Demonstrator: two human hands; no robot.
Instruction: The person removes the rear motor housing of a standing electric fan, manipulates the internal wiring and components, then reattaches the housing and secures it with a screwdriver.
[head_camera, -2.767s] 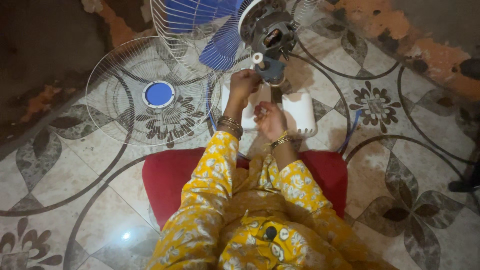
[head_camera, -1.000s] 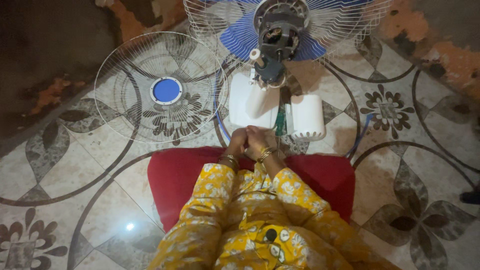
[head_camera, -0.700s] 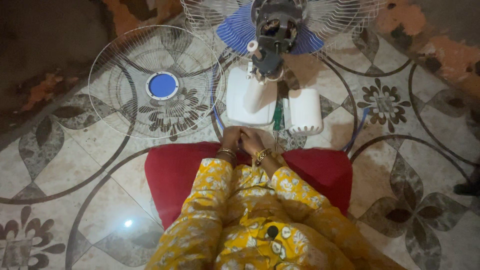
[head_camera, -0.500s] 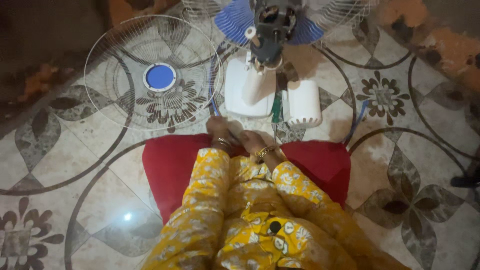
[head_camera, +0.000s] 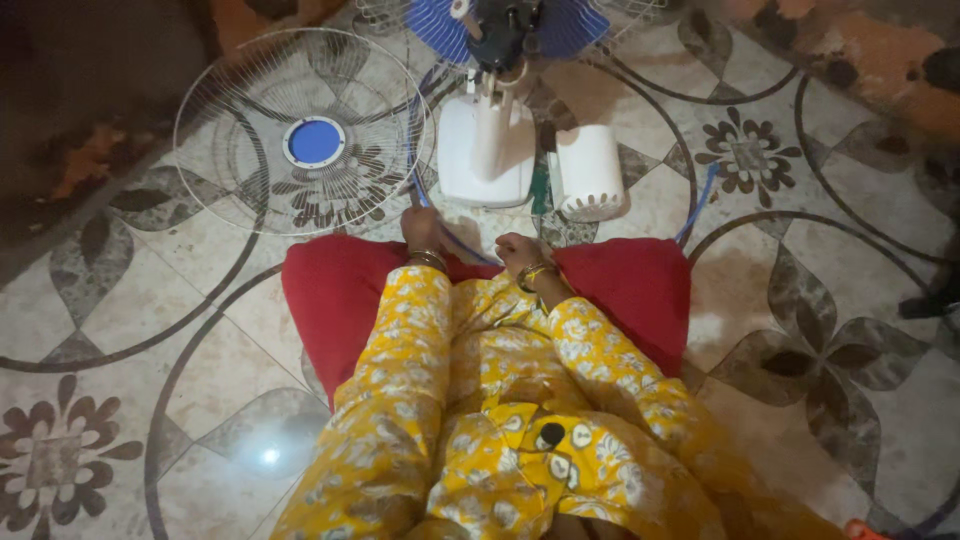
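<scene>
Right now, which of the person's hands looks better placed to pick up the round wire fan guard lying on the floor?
Probably the left hand: it sits right by the wire fan guard rim. The right hand lies farther away, nearer the white fan base.

2 hands (head_camera: 470, 240) at red cushion (head_camera: 330, 290) edge, left hand (head_camera: 420, 225) gripping blue ring (head_camera: 450, 235), fan base (head_camera: 485, 150) ahead

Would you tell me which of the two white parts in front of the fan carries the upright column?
The larger white base, on the left of the pair, carries the column; the smaller ribbed white piece beside it on the right has nothing standing on it.
</scene>
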